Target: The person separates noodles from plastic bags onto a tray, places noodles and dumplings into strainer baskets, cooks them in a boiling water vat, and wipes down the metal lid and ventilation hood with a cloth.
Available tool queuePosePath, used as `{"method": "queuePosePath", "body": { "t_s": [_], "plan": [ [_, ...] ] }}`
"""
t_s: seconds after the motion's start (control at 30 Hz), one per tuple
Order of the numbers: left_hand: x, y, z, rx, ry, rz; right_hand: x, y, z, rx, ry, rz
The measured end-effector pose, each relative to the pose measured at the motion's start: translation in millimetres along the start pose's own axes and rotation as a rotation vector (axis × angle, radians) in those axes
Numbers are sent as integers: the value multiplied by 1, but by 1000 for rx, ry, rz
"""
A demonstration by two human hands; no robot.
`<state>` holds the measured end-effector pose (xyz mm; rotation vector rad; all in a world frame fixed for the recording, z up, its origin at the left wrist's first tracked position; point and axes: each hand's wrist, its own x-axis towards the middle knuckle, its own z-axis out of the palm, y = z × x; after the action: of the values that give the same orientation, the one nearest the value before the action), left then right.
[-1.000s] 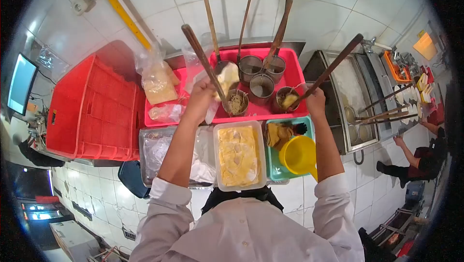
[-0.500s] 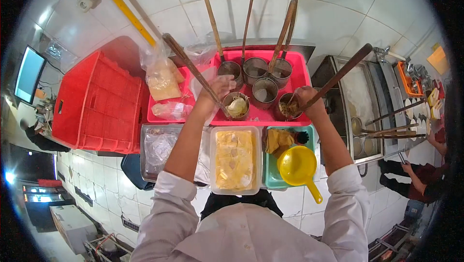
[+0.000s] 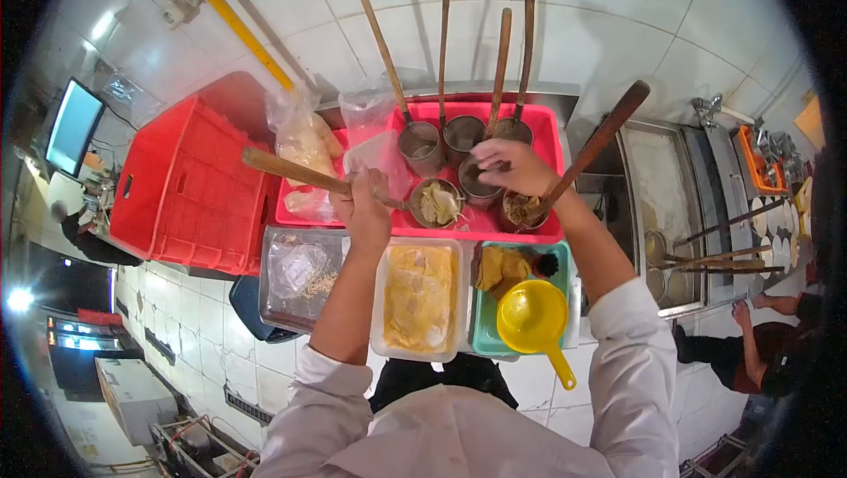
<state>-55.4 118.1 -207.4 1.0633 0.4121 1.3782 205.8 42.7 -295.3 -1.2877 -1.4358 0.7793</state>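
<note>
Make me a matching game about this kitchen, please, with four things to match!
Things:
1. left hand
2. big crate
3. scoop with a handle
4. right hand

Clues:
A. all red
B. above a metal cup
C. gripping a wooden handle
D. bright yellow

Right pairs: 1-C, 2-A, 3-D, 4-B

Left hand (image 3: 365, 210) now grips the lowered handle (image 3: 296, 171), right hand (image 3: 519, 169) apparently shifted inward
</note>
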Motion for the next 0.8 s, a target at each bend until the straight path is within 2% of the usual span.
{"method": "queuePosePath", "body": {
  "t_s": [0.07,0.1,0.17,0.2,0.23,0.3,0.33,0.4,0.5,0.57,0.63,0.7,0.73,0.77,0.8],
  "plan": [
    [4,24,18,8,-49,7,15,-6,17,49,-241,164],
    [5,36,31,15,-39,22,20,-9,20,51,-256,152],
    [6,55,63,103,237,52,29,-15,23,38,-483,166],
    [9,58,65,103,205,100,30,-18,25,-115,-421,72],
    [10,62,68,105,214,113,31,-24,28,-117,-433,61],
    [11,69,79,325,203,166,32,-38,31,-307,-243,38],
    [13,71,86,308,244,160,32,-36,34,-379,-110,-73],
    [17,67,89,382,245,182,35,-19,29,-352,-131,-62],
    [16,67,98,447,236,150,37,-43,18,-309,-163,-7],
    [17,57,98,471,160,235,47,-48,6,50,-230,102],
    [16,49,96,503,151,205,56,-43,0,-26,-245,123],
    [16,41,95,536,141,170,58,-56,0,207,-623,155],
    [17,38,94,535,152,165,58,-77,-5,-9,-668,191],
    [18,37,95,534,163,159,58,-75,-8,-6,-664,202],
    [17,37,94,531,160,145,55,-73,-12,143,-553,263]
  ]
}}
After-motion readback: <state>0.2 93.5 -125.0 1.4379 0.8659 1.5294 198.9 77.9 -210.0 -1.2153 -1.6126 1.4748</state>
